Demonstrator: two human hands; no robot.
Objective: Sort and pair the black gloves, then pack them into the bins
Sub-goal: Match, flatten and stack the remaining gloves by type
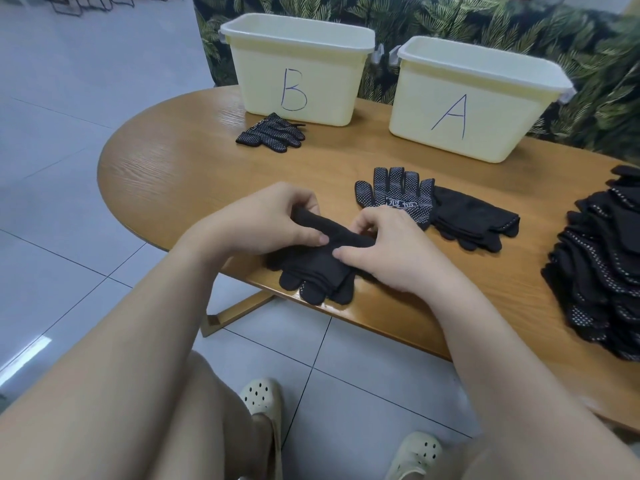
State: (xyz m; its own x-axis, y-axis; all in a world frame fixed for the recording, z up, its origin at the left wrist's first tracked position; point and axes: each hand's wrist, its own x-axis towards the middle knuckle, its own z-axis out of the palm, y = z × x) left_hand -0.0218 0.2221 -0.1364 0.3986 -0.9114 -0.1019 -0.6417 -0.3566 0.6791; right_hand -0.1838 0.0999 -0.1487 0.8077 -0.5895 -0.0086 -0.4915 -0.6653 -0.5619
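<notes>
Black glove pair lies at the near table edge, cuff end rolled. I see the left hand gripping the roll, thumb on top; the right hand pinches it too. Beyond sit a spread dotted glove, a small pair before bin B, bin A, and a stack at right.

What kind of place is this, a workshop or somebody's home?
Probably a home or casual room set up for sorting, not a factory: an oval wooden table on a tiled floor, a leaf-print sofa or backdrop behind, and two cream bins hand-lettered B and A.
</notes>
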